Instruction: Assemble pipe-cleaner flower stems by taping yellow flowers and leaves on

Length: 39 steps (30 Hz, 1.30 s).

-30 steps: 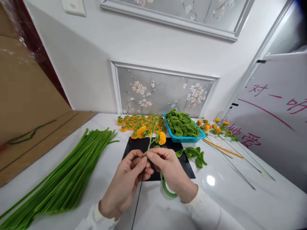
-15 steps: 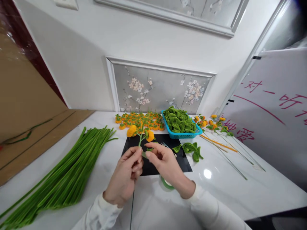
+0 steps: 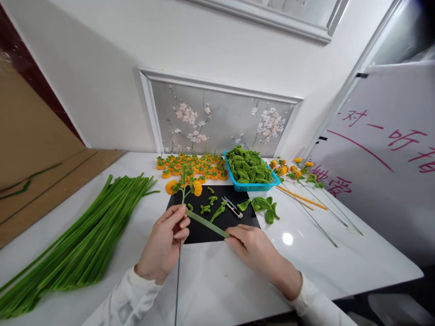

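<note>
My left hand (image 3: 166, 242) pinches a thin wire stem (image 3: 178, 271) that carries small orange flowers (image 3: 196, 187) and green leaves at its top. A strip of green floral tape (image 3: 207, 224) runs taut from that pinch point to my right hand (image 3: 251, 246), which grips its other end low over the front edge of a black mat (image 3: 210, 233). Both hands are closed. The stem's bare lower end runs down past my left wrist to the bottom of the view.
A big bundle of green pipe cleaners (image 3: 81, 240) lies at the left. Small snips (image 3: 231, 206) and green leaf pieces (image 3: 263, 206) lie on the mat. Behind are orange flower heads (image 3: 190, 165), a blue basket (image 3: 254, 186) of green leaves and finished stems (image 3: 306, 190) at the right.
My right hand has pulled away to the right, drawing out a length of green tape from the stem. The flower stem has shifted left with my left hand. The snips have come into sight.
</note>
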Each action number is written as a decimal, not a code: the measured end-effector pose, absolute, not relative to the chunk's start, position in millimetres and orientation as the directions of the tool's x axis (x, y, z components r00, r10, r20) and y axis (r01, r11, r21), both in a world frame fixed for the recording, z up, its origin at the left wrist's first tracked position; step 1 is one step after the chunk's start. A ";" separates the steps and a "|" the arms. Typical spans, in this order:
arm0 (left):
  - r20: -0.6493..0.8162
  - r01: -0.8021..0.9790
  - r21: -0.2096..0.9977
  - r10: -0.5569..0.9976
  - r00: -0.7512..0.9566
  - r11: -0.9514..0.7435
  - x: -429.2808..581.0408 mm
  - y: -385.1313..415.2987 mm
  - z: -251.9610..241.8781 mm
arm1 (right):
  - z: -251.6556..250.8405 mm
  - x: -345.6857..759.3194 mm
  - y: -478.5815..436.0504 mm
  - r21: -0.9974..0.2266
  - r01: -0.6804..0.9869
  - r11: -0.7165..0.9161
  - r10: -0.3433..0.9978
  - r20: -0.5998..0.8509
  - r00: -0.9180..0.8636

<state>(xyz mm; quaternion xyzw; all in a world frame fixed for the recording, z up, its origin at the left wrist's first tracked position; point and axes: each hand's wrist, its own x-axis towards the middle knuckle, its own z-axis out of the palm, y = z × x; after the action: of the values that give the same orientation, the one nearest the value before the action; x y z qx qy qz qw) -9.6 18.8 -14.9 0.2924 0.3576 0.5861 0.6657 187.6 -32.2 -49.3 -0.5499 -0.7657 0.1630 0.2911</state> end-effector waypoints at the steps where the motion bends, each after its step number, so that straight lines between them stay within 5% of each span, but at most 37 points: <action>1: -0.139 -0.571 0.808 0.989 0.052 0.144 -10.2 19.7 -14.3 | -48.3 190.9 -34.4 -0.554 0.763 0.334 0.941 0.246 -0.233; 8: -0.071 -0.527 0.847 0.997 0.015 0.069 -11.2 21.8 -14.0 | -19.7 204.3 -4.1 -0.566 0.691 0.450 0.887 0.376 -0.269; 18: -0.081 -0.478 0.875 0.997 -0.001 0.070 -9.6 15.6 -22.2 | -28.0 156.3 122.0 -0.383 0.918 0.100 0.982 0.189 -0.028; 24: -0.064 -0.532 0.845 0.998 0.004 0.056 -10.6 12.3 -21.2 | -32.9 152.8 129.2 -0.363 0.929 0.076 0.982 0.191 -0.005; 30: -0.051 -0.570 0.820 0.998 0.023 0.055 -10.8 11.0 -19.1 | -1.2 171.0 69.8 -0.427 0.873 0.234 0.918 0.394 -0.053; 34: 0.029 -0.534 0.846 0.998 0.057 0.006 -8.8 6.8 -17.2 | 17.6 166.3 20.0 -0.402 0.696 0.595 0.696 0.691 -0.196; 39: 0.065 -0.537 0.844 0.995 0.077 -0.013 -7.1 2.6 -12.9 | 23.4 147.2 6.9 -0.371 0.570 0.733 0.595 0.756 -0.273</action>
<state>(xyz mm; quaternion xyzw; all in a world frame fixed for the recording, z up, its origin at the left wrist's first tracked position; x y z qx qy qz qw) -7.1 2.6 -12.9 0.3733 0.3070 0.6060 0.6318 147.2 6.9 23.4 -0.3653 -0.7978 0.0129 0.4795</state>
